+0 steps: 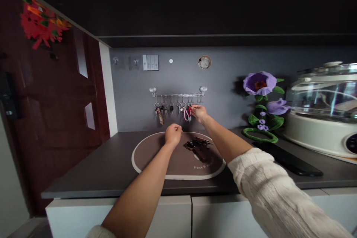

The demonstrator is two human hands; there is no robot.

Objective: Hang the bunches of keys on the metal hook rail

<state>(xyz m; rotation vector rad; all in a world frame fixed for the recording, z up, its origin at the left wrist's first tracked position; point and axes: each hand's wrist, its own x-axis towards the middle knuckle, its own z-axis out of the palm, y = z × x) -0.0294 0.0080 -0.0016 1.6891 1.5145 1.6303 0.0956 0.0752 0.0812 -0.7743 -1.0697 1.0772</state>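
Note:
A metal hook rail [177, 95] is fixed to the grey wall, with several key bunches hanging from it. My right hand [199, 113] reaches up to the rail's right end and pinches a red key fob [189, 111] hanging there beside a pink strap [185, 115]. My left hand [173, 135] hovers over the oval brown mat [147, 154], fingers curled in a loose fist; what it holds, if anything, is hidden. A dark key bunch with a brown leather tag [198, 147] lies on the mat just right of that hand.
A dark countertop [106, 167] runs over white cabinets. A purple crocheted flower [260, 85] stands at right, beside a white appliance with a clear lid [323, 111]. A flat black object [290, 161] lies near it. A dark red door [52, 111] is at left.

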